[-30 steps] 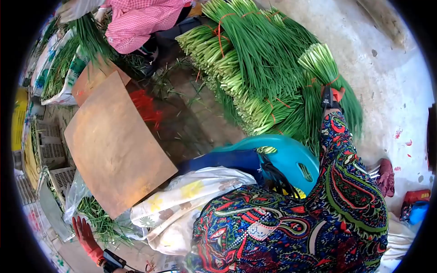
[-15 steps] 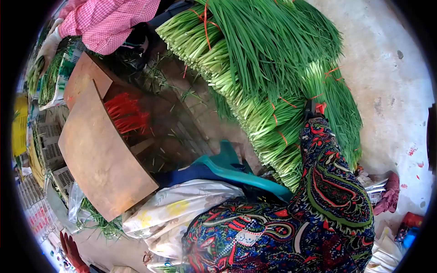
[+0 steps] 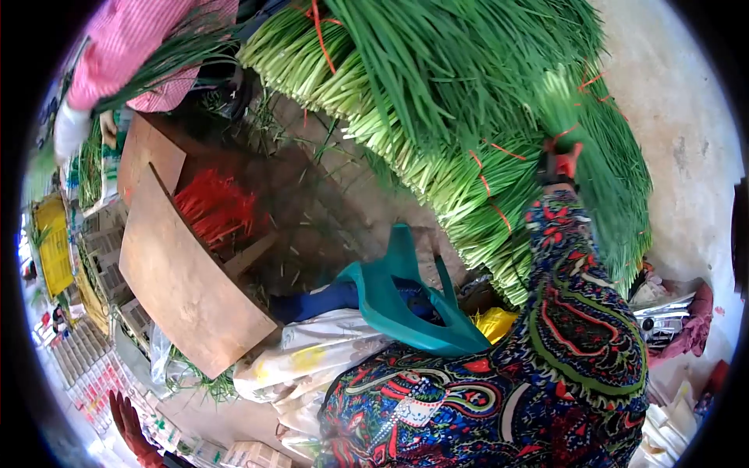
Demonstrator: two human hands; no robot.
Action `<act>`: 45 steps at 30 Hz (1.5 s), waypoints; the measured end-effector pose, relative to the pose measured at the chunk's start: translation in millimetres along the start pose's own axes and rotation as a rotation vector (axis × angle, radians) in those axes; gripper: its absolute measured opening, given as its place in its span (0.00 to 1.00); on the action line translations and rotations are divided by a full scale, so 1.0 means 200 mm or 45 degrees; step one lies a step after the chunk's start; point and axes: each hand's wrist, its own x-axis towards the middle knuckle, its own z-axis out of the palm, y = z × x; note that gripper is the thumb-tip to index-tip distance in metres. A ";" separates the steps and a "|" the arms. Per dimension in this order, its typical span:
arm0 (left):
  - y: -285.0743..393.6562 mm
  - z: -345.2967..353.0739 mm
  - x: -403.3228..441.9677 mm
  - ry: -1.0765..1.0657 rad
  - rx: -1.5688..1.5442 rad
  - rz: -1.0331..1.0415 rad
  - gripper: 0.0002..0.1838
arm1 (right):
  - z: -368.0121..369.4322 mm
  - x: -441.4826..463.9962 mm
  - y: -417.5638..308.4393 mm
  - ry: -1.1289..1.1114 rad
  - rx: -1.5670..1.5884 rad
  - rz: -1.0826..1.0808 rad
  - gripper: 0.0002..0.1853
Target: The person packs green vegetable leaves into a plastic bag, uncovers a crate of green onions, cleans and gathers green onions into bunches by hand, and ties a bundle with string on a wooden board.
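My right hand (image 3: 563,162), in a red glove, is closed round a tied bundle of green stalks (image 3: 597,168) at the right side of the large pile (image 3: 468,86). The bundle is blurred, with its pale ends toward the top. Red ties cross the pile. At the bottom left, my left hand (image 3: 131,429), also gloved in red, has its fingers spread and touches nothing visible. A tan board (image 3: 191,273) lies above it, near a heap of red ties (image 3: 214,207).
A teal plastic chair (image 3: 413,312) stands beside my patterned sleeve. At the top left, a co-worker in pink checks (image 3: 136,47) holds loose green stalks (image 3: 179,58). A yellow crate (image 3: 53,246) is at the far left. Bags and a maroon cloth (image 3: 690,324) lie right.
My right hand has brought the bundle from the pile's outer edge onto the pile, then shifted slightly up and right. The view has moved, and the teal chair appears tilted differently.
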 end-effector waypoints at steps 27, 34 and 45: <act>-1.20 -0.04 -0.55 0.327 -0.436 -0.317 0.23 | 0.45 -0.51 0.11 -0.312 -1.335 0.847 0.14; -1.63 0.09 -0.89 0.435 -0.775 -0.472 0.23 | 1.38 -1.72 0.31 -3.144 -3.144 0.275 0.17; -1.66 0.20 -0.98 0.440 -0.857 -0.547 0.23 | 1.98 -2.63 1.41 -2.559 -2.493 -1.236 0.21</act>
